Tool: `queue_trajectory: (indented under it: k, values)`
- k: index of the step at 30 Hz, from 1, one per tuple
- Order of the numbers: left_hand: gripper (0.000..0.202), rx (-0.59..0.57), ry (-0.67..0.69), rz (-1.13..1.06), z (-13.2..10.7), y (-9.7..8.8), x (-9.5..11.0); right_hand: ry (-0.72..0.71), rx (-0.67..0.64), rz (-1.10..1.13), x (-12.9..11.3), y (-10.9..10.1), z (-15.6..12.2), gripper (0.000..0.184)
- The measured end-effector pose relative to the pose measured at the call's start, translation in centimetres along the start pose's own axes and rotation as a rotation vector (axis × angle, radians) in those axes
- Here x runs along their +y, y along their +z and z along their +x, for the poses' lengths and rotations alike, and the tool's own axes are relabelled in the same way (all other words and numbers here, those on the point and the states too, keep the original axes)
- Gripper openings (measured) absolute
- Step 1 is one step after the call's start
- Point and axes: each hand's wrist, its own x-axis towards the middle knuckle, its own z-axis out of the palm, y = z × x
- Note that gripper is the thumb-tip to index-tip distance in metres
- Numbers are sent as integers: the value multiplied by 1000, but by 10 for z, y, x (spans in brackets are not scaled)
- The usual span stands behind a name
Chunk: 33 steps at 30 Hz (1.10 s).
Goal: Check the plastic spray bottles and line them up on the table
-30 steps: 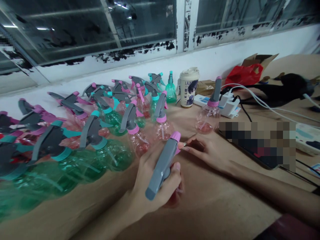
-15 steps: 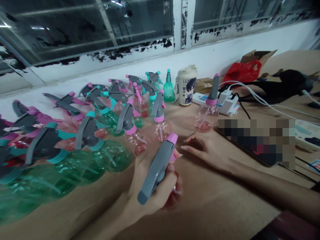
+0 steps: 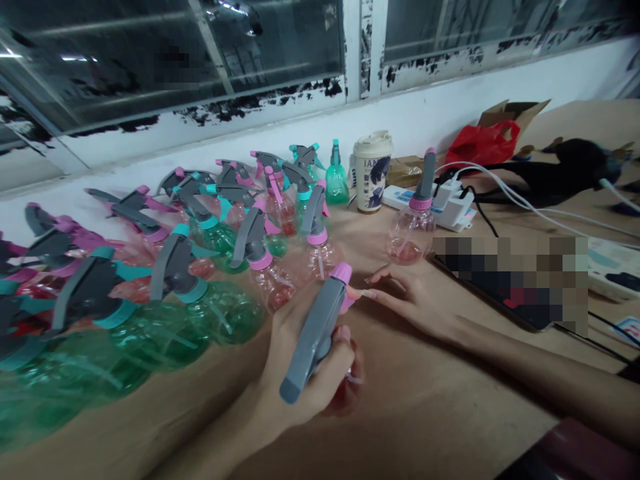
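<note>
My left hand (image 3: 300, 353) is wrapped round a pink spray bottle with a grey trigger head (image 3: 315, 333) and holds it tilted just above the brown table (image 3: 430, 413). My right hand (image 3: 415, 297) rests on the table to its right. Its fingertips pinch at the pink trigger by the nozzle cap (image 3: 343, 273). What they pinch is too small to name. Another pink spray bottle (image 3: 413, 230) stands upright just beyond my right hand.
Several green and pink spray bottles (image 3: 200, 267) crowd the table's left and back. A paper coffee cup (image 3: 373, 170), a white power strip (image 3: 450, 203) with cables, a red bag (image 3: 480, 143) and a dark object (image 3: 575, 167) lie at the back right.
The bottle in my left hand has shifted slightly. My right fingertips drew back from the trigger and have returned to it.
</note>
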Motion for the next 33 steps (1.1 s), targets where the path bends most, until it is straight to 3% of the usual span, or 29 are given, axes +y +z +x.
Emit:
queue_trajectory:
  k: [6, 12, 21, 33]
  values:
    - [32, -26, 48, -32, 4, 0, 0, -9, 1, 9, 0, -1, 1, 25]
    - [19, -40, 46, -82, 1, 2, -2, 8, -7, 2, 0, -3, 2, 27]
    - [22, -41, 71, -28, 2, -2, 0, 11, -12, 18, 1, -3, 1, 26]
    - [11, -36, -37, -38, 3, -1, 3, 31, -8, 1, -1, -3, 1, 30]
